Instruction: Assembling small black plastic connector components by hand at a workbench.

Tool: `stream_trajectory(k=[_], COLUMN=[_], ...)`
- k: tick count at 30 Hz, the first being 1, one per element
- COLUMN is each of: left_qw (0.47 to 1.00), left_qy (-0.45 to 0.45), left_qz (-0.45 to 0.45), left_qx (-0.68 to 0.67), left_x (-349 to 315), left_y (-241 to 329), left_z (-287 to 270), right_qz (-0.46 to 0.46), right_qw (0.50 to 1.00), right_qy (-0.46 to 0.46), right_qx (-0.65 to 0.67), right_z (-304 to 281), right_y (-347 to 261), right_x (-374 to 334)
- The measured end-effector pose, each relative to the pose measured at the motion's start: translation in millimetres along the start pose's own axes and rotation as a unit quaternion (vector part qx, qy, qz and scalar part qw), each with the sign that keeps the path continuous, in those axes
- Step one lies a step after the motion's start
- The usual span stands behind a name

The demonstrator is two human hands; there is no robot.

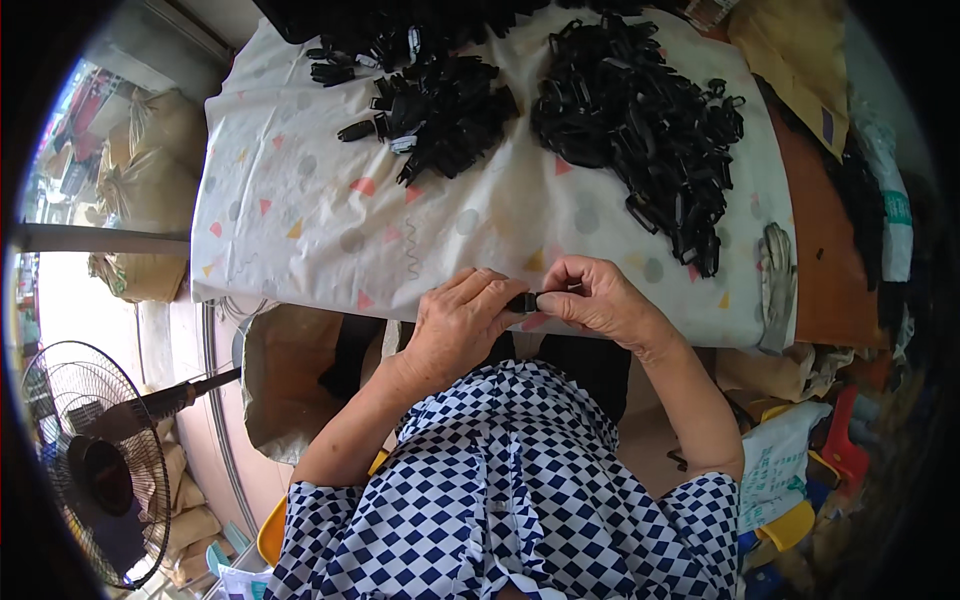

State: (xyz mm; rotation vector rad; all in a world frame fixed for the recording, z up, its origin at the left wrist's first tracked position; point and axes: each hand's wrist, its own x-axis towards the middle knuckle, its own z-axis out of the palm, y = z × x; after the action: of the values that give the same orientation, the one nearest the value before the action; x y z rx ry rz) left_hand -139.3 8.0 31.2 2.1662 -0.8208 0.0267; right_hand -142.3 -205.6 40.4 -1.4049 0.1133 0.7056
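Observation:
A small black plastic piece (pixel 524 302), like a buckle part, is held between my two hands at the table's near edge. My left hand (pixel 458 315) is closed on its left end, the fingertips partly hiding it. On its other end, the thumb and index finger of my right hand (pixel 603 308) are pinched. Two heaps of similar black plastic pieces lie beyond my hands: a left heap (pixel 440 115) with a few whitish bits in it, and a larger right heap (pixel 650 130) that trails toward me.
A patterned white cloth (pixel 310 220) covers the table. A pale glove (pixel 775 285) lies at its right edge. An open sack (pixel 285 385) stands below the table on the left, near a black fan (pixel 100 470). Bags and a red object (pixel 845 440) crowd the right.

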Motion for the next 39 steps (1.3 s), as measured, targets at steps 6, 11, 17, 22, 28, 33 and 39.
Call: stream_trajectory(k=[6, 11, 17, 22, 28, 33, 39], left_qw=[0.993, 0.991, 0.978, 0.941, 0.834, 0.832, 0.806], left_qy=[-0.094, -0.135, -0.099, -0.016, 0.013, 0.119, 0.174], left_qz=[0.014, -0.006, -0.108, -0.127, -0.242, -0.253, -0.315], left_qx=[0.064, -0.004, -0.147, -0.312, -0.496, -0.478, -0.470], left_x=[1, 1, 1, -27, -62, -98, -131], left_y=[16, 24, 20, -3, -5, -23, -32], left_z=[5, 8, -2, -6, -21, -29, -44], right_qz=[-0.029, 0.070, 0.066, 0.007, 0.013, 0.010, 0.096], right_qw=[0.996, 0.991, 0.982, 0.967, 0.938, 0.947, 0.937], right_qy=[-0.020, -0.106, -0.136, -0.218, -0.276, -0.263, -0.308], right_qx=[-0.083, 0.035, 0.110, 0.134, 0.211, 0.185, 0.135], right_z=[-10, -16, -6, 23, 65, 115, 149], right_y=[17, 33, 31, 23, 41, 48, 68], right_x=[-14, -18, -11, 0, 20, 46, 70])
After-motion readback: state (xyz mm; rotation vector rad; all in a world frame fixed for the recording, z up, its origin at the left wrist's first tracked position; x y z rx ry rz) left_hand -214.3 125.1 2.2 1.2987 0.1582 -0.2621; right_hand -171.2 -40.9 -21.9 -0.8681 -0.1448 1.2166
